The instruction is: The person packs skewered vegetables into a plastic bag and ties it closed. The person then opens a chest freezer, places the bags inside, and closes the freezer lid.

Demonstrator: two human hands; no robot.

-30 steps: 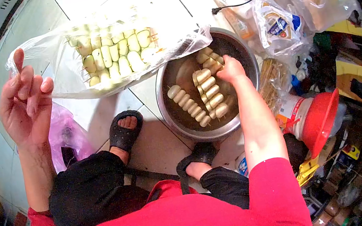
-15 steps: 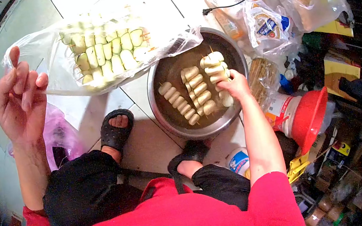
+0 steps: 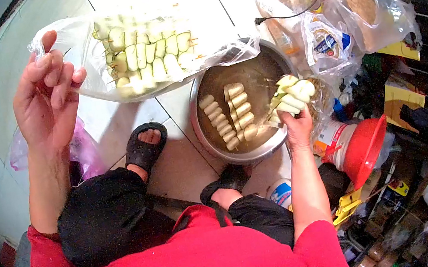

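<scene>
My right hand (image 3: 299,126) grips a skewer of pale green vegetable slices (image 3: 297,91), held tilted over the right rim of a round metal basin (image 3: 200,130). Water fills the basin, with two more skewers in it: one row of slices on the left (image 3: 218,122) and another in the middle (image 3: 240,107). My left hand (image 3: 48,90) is raised, its fingers bent at the edge of a transparent plastic bag (image 3: 84,53), which spreads out from them. Inside the bag lie several skewers of green slices (image 3: 152,50) in rows. The bag's right end overlaps the basin's far rim.
Transparent bags of packages (image 3: 327,29) stand beyond the basin on the right, with a black cable (image 3: 290,16) across them. A red plastic container (image 3: 365,150) sits near my right arm. A purple bag (image 3: 83,147) and my black sandal (image 3: 147,150) are on the tiled floor (image 3: 181,139).
My right hand has lifted a skewer from the water and tilted it toward the basin's right rim. My left hand stays at the bag's edge; the whole view has shifted slightly.
</scene>
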